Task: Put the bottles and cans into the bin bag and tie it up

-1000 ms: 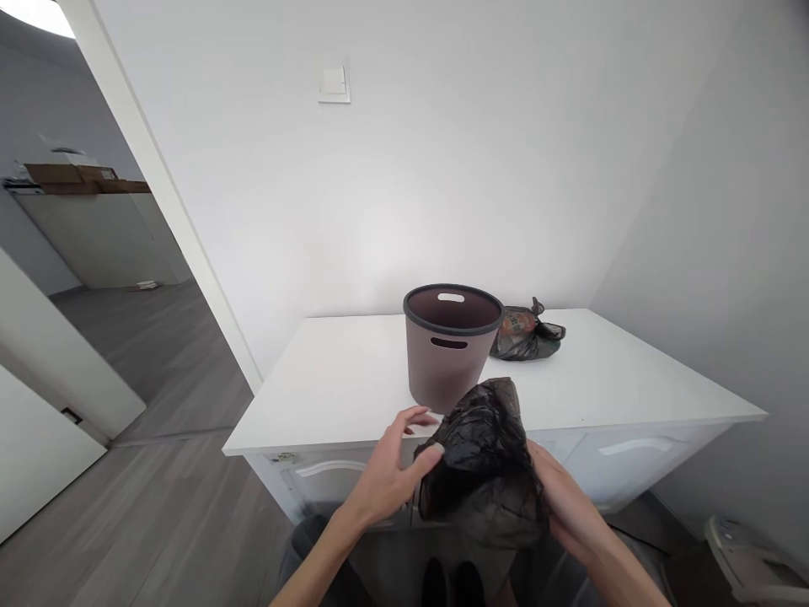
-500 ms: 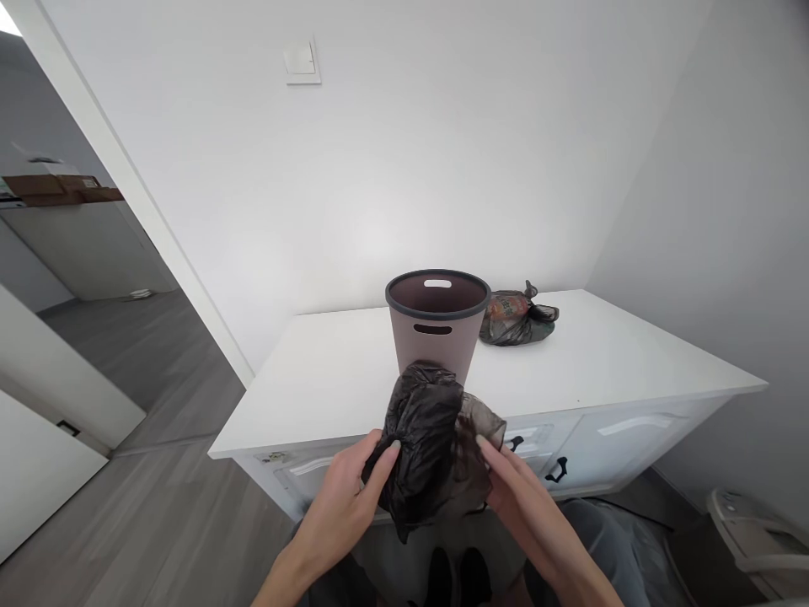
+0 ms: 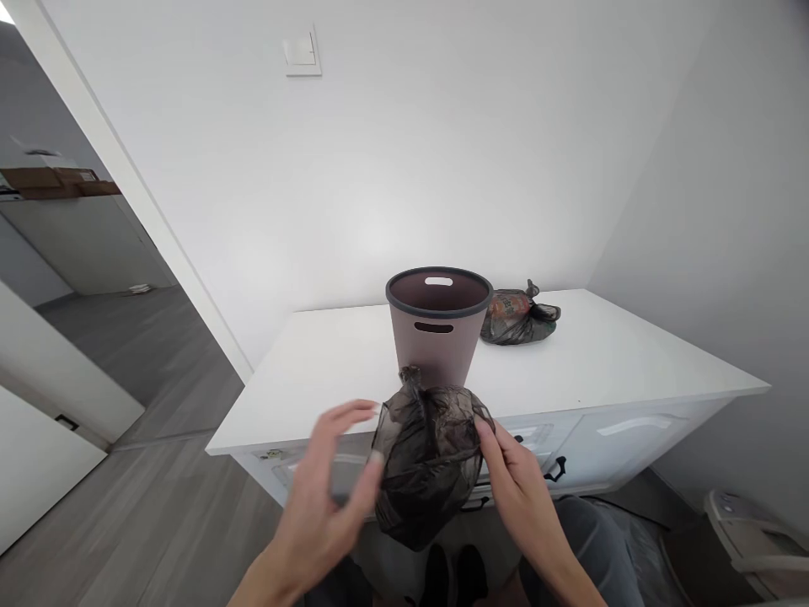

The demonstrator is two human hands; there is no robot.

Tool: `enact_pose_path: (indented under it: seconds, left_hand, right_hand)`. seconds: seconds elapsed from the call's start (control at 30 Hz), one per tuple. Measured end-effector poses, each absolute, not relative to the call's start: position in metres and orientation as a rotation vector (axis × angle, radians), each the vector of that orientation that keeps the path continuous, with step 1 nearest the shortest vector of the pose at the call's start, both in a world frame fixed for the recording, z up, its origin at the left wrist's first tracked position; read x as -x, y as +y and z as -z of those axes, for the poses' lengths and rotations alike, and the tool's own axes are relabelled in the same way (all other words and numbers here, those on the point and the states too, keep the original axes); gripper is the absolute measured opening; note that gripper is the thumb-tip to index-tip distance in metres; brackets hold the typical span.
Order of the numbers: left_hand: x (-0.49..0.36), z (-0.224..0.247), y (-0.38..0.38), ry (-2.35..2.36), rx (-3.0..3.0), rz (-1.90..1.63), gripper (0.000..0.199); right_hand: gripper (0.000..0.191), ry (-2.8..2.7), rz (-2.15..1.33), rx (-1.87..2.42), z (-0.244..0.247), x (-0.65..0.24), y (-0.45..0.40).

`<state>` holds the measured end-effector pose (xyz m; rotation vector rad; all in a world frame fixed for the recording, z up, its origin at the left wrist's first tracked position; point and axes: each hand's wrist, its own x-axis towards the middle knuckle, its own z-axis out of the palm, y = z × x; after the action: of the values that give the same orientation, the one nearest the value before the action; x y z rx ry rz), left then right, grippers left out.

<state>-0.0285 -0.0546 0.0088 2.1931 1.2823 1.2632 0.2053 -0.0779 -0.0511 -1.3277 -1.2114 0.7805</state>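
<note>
A crumpled, see-through black plastic bag (image 3: 430, 472) hangs in front of the cabinet's edge, its mouth partly spread. My right hand (image 3: 515, 472) pinches the bag's right rim between thumb and fingers. At the bag's left side, my left hand (image 3: 329, 480) is open, thumb and fingers apart and slightly blurred by motion. Behind the bag a mauve trash can (image 3: 436, 350) with a dark rim and handle slots stands upright on the white cabinet top; the bag hides its lower front.
A tied black bag with packaging inside (image 3: 518, 316) lies right of the can on the white cabinet (image 3: 632, 362). A light switch (image 3: 302, 52) is on the wall. Beige plastic furniture (image 3: 758, 539) stands at lower right. A doorway opens at left.
My left hand has let go of the bag and moved left, its fingers spreading. The bag has opened out and turned, while my right hand keeps hold of its edge.
</note>
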Motion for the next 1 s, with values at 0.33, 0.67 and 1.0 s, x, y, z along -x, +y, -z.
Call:
enact_pose_path:
  seconds: [0.33, 0.67, 1.0]
  left_hand:
    - [-0.002, -0.022, -0.035, 1.129, -2.257, -0.665, 0.028]
    - [0.000, -0.058, -0.029, 1.224, -2.075, -0.966, 0.033]
    - [-0.006, -0.067, -0.022, 1.141, -2.515, -1.151, 0.016]
  right_hand:
    - [0.048, -1.255, -0.532, 1.245, 0.001, -0.219, -0.087]
    - [0.044, -1.471, -0.434, 1.249, -0.020, -0.256, -0.116]
    - [0.015, -1.709, 0.249, 1.423, 0.005, -0.288, -0.144]
